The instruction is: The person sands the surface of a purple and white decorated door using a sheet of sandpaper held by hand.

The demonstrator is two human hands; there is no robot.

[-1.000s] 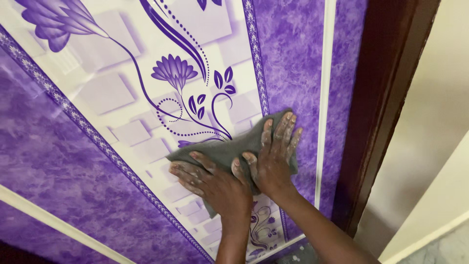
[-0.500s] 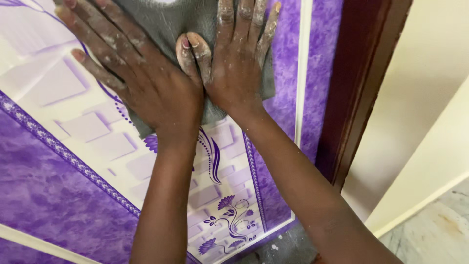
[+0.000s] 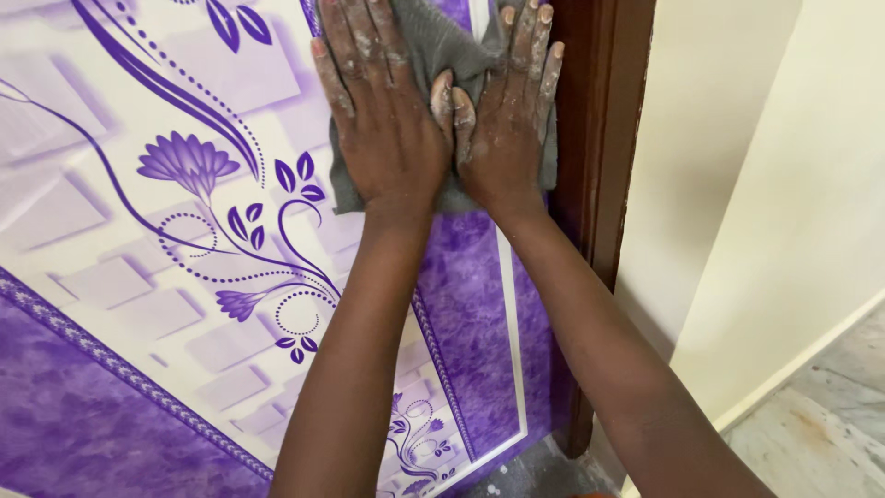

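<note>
Purple flowered door (image 3: 138,277) fills your view. Your left hand (image 3: 392,120) and right hand (image 3: 507,120) press flat, fingers spread and pointing up, on the grey cloth (image 3: 433,55) lying sideways beneath them near the dark frame (image 3: 604,138).

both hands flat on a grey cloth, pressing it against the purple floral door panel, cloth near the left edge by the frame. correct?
Not quite: the head view shows the grey cloth under the left hand and right hand near the panel's right edge, by the dark brown frame.

Head view, close, seemingly downward
</note>
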